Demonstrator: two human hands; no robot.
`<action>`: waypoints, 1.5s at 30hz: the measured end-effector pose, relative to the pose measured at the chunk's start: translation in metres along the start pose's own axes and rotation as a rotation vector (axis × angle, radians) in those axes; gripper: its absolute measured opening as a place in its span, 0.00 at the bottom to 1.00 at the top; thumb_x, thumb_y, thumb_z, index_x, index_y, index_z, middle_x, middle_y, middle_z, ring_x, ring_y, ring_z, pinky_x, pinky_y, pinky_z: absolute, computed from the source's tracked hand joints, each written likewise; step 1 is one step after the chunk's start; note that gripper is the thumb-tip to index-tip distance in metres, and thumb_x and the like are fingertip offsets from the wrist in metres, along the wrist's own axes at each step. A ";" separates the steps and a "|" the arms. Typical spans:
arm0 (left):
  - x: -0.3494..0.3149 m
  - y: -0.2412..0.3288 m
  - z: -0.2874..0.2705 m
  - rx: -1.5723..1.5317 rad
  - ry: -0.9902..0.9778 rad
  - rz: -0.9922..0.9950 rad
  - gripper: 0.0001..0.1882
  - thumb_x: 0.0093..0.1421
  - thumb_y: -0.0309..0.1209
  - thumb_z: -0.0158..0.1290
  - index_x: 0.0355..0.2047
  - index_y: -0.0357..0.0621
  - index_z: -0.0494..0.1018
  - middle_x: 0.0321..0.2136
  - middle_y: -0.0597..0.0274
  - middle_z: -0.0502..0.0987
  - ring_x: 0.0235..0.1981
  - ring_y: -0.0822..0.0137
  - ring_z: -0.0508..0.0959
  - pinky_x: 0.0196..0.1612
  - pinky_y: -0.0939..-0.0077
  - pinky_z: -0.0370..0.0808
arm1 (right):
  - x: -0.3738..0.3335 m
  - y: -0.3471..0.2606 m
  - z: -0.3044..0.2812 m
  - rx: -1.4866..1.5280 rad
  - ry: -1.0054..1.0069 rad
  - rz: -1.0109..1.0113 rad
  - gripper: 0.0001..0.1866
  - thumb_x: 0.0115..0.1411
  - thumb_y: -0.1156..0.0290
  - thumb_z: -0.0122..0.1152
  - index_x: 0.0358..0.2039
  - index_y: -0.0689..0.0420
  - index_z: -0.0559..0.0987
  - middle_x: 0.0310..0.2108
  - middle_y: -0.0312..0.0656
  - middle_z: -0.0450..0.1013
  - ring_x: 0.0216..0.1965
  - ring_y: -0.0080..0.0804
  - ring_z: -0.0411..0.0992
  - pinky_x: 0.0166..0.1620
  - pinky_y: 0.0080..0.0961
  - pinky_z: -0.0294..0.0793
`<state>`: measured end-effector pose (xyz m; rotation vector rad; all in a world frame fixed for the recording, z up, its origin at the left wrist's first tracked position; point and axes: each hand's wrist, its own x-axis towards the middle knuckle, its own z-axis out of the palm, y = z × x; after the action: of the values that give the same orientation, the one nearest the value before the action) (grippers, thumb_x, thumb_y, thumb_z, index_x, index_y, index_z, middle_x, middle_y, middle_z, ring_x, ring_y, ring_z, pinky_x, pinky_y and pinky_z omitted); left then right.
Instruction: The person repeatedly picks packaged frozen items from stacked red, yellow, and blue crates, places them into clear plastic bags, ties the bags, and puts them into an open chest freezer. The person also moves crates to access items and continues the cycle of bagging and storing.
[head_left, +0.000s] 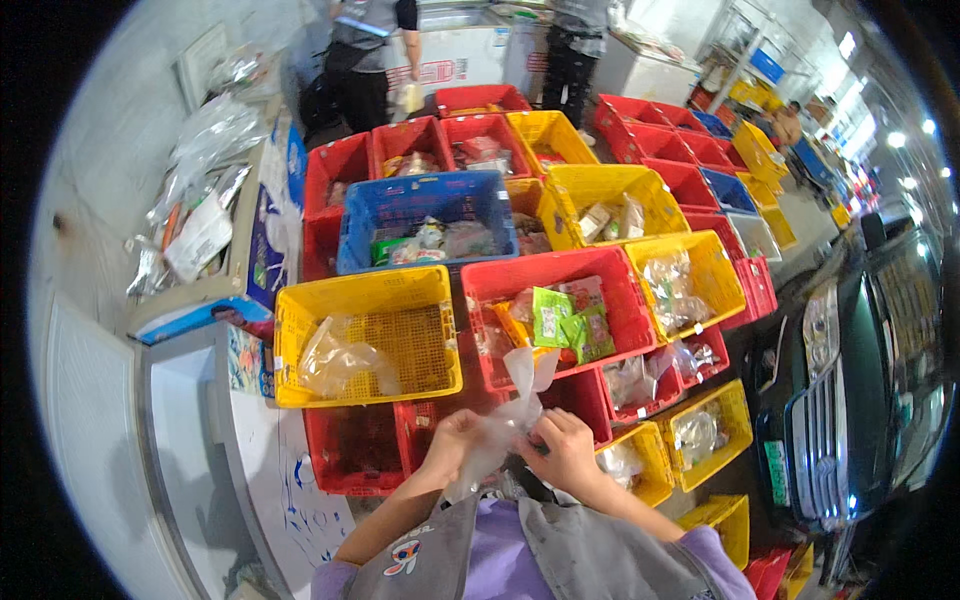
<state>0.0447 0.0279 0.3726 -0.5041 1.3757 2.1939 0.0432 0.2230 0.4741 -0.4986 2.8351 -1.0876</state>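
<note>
A person's left hand [456,442] and right hand [562,448] are both clamped on a translucent plastic bag [497,437] in front of the grey vest [585,550], its loose end poking toward 12 o'clock; gripping the limp film from both sides likely curbs its flopping. At 10 o'clock, a yellow crate [425,340] carries clear film [335,362] toward its 9 o'clock side. At 1 o'clock, a red crate [628,300] holds green packets [551,318], its near rim overlapped in view by the bag's tip. A blue crate [415,200] sits at 11; such close stacking presumably saves space. Rims crowd the reach from 10 to 2 o'clock, leaving freer room above them. A dark car [865,350] bounds 3 o'clock, a white cabinet [262,460] 9.
</note>
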 end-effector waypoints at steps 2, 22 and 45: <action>-0.002 -0.004 0.002 -0.007 0.030 0.054 0.06 0.59 0.31 0.55 0.31 0.43 0.72 0.27 0.63 0.76 0.26 0.70 0.76 0.30 0.76 0.74 | -0.001 0.007 0.003 0.162 -0.074 -0.034 0.13 0.48 0.68 0.69 0.28 0.60 0.75 0.31 0.47 0.73 0.35 0.46 0.72 0.41 0.41 0.70; 0.070 0.245 -0.228 -0.620 0.318 0.781 0.07 0.65 0.29 0.42 0.33 0.44 0.70 0.24 0.67 0.68 0.24 0.74 0.72 0.31 0.84 0.73 | 0.196 0.224 0.103 0.390 -0.025 0.244 0.06 0.57 0.75 0.57 0.28 0.66 0.77 0.25 0.51 0.73 0.27 0.48 0.73 0.31 0.35 0.70; 0.109 0.047 -0.274 0.201 0.760 -0.295 0.13 0.61 0.38 0.52 0.44 0.48 0.71 0.33 0.62 0.77 0.30 0.60 0.76 0.29 0.64 0.72 | 0.304 0.259 0.215 1.191 -0.642 0.142 0.22 0.50 0.72 0.68 0.46 0.55 0.72 0.44 0.38 0.72 0.47 0.32 0.72 0.51 0.30 0.72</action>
<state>-0.0581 -0.2141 0.2308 -1.4575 1.7155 1.6501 -0.2782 0.1683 0.1589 -0.3838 1.3151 -1.8415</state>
